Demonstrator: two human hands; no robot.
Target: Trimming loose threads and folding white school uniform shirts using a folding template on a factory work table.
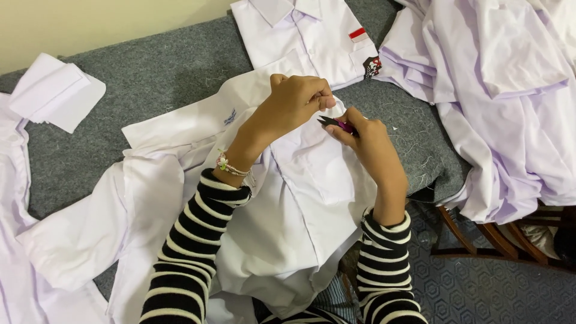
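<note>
A: State the position of each hand.

B: The left hand (pixel 300 99) pinches a fold of the shirt (pixel 300 198) at frame centre, its grip closed on the cloth. The right hand (pixel 366 135) holds the snips (pixel 336 124), its grip closed round the pink handle, dark blades pointing left at the pinched fold.

A: Where does the shirt lie?

B: Spread on the grey worktop (pixel 150 78), lower part hanging toward the lap. A second shirt (pixel 306 36) lies top centre; a pile (pixel 504 90) sits upper right.

A: Risks?

B: Judgement only. The blades are just beside the left fingertips (pixel 324 102); a slip could nick skin. If the fold is held slack, the blades could cut cloth rather than thread. The thread itself is too small to see.
</note>
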